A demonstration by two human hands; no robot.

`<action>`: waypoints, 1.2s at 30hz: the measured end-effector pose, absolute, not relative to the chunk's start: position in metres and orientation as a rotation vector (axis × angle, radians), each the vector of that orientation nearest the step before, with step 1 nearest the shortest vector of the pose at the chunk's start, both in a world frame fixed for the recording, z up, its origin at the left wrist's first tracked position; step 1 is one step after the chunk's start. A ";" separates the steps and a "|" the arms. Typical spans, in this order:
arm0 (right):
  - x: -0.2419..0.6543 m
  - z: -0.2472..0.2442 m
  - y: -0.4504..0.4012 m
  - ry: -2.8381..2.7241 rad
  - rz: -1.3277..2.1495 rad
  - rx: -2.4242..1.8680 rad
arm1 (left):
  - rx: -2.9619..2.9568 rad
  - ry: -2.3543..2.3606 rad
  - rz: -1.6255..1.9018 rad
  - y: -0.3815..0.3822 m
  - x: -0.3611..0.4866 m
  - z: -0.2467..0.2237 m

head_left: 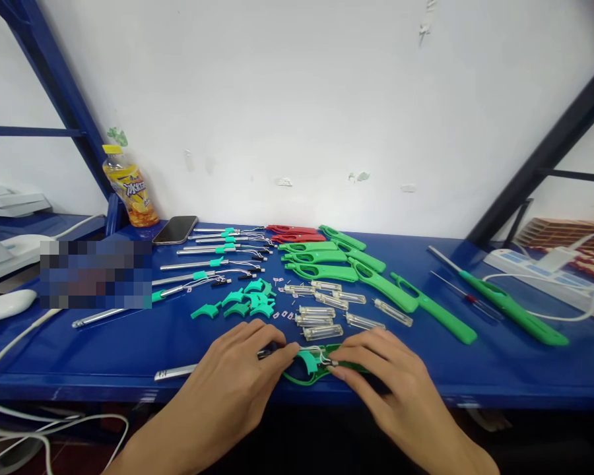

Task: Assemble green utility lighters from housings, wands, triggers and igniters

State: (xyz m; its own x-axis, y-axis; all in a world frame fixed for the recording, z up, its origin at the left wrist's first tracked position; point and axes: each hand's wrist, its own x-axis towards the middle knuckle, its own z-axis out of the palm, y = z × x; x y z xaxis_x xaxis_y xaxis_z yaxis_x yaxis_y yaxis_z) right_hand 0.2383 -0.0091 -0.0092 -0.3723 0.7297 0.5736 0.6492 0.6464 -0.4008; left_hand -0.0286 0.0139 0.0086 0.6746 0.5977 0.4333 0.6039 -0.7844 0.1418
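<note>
At the table's front edge lies an open green lighter housing (297,379) with a teal trigger (307,362) and thin white wires (321,353) inside it. A silver metal tube (175,372) sticks out to the left from under my left hand (245,373). That hand is closed at the housing's left end, thumb and index finger against it; a small dark piece (266,351) shows between its fingers. My right hand (389,369) pinches a small black part (330,362) at the wires, its other fingers over the housing's right end.
Beyond my hands lie teal triggers (250,298), clear fuel tanks (321,320), green housings (327,254), red housings (297,234) and metal tubes with wires (193,265). A lighter (509,300) and screwdriver (468,297) lie right. A phone (176,229) and bottle (131,188) are back left.
</note>
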 end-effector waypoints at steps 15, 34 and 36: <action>0.239 -0.011 -0.012 -2.272 -0.045 -1.044 | -2.839 -0.974 -0.822 0.002 -0.011 0.011; 0.239 -0.014 -0.011 -2.232 0.044 -1.053 | -2.997 -1.075 -0.757 0.002 -0.021 0.014; 0.239 -0.014 -0.012 -2.231 0.049 -1.054 | -2.993 -1.052 -0.777 0.002 -0.020 0.014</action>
State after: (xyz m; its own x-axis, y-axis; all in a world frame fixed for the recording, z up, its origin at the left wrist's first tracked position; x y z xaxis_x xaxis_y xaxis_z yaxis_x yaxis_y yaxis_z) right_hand 0.2386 -0.0117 -0.0143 -0.4568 0.7001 0.5488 0.6754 0.6745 -0.2983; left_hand -0.0203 0.0015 0.0143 0.6806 0.6173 0.3945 0.5583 -0.7857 0.2663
